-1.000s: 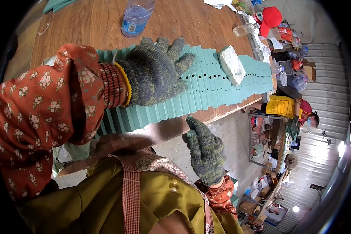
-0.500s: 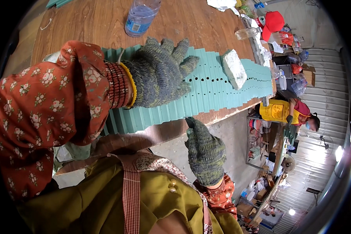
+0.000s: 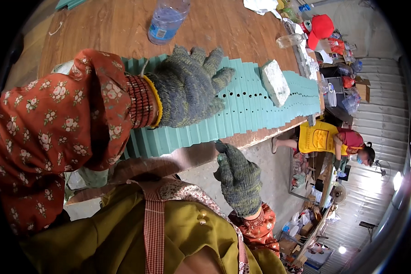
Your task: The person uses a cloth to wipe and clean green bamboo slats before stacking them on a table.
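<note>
My left hand (image 3: pixel 189 89), in a grey knitted glove with a yellow cuff edge, lies flat with fingers spread on a row of green strips (image 3: pixel 249 119). The strips lie side by side along the table edge, and lines of small dark holes run across them. A rough white block (image 3: pixel 275 84) rests on top, beyond my left fingertips. My right hand (image 3: pixel 239 180), gloved in the same knit, is at the near ends of the strips. Its fingers are closed with the thumb and fingertips together; whatever is pinched there is too small to make out.
On the wooden table (image 3: pixel 100 27) a clear plastic bottle (image 3: pixel 169 22) stands beyond my left hand. Another clear bottle (image 3: pixel 291 40) lies near a red cap (image 3: pixel 321 31) at the far right. A co-worker in a yellow apron (image 3: pixel 316 137) is at another bench.
My right hand has shifted very slightly left and down along the strip ends. My left hand stays on the strips. The co-worker's arm and body have moved a little.
</note>
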A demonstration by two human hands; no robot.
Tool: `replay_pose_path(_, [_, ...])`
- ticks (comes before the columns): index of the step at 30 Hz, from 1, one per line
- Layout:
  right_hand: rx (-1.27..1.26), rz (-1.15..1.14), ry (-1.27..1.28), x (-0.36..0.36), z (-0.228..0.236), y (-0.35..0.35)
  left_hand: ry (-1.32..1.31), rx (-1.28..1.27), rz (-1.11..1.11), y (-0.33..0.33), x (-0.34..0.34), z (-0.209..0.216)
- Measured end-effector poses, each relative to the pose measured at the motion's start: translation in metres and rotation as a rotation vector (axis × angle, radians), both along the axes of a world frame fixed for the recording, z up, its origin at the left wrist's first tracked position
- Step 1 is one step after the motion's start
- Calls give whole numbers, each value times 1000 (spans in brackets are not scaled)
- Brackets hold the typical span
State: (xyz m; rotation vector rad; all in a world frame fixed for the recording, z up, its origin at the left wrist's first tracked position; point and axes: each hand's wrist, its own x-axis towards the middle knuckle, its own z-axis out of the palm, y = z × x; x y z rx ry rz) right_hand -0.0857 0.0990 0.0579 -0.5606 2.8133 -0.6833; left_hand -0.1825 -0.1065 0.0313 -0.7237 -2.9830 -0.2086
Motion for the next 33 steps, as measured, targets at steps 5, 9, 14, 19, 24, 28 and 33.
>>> replay_pose_path(5, [23,-17,61,0,-1,-3,-20,5,-26,-2,0,3])
replay_pose_path(9, [-17,-21,14,1,-7,-1,25,-10,-5,0,1,-4])
replay_pose_path(14, [35,58,156,3,-1,-3,33,-20,13,-2,3,0])
replay_pose_path(19, [65,5,148,13,3,-11,37,-12,-4,5,-2,-5])
replay_pose_path(24, [52,8,250,12,-13,-17,209,-36,-10,-5,2,-13])
replay_pose_path(28, [118,-46,266,17,-16,-10,-262,-269,-312,15,-7,42])
replay_pose_path(33, [161,-39,300,20,-15,-18,-19,190,-487,-2,-18,-12])
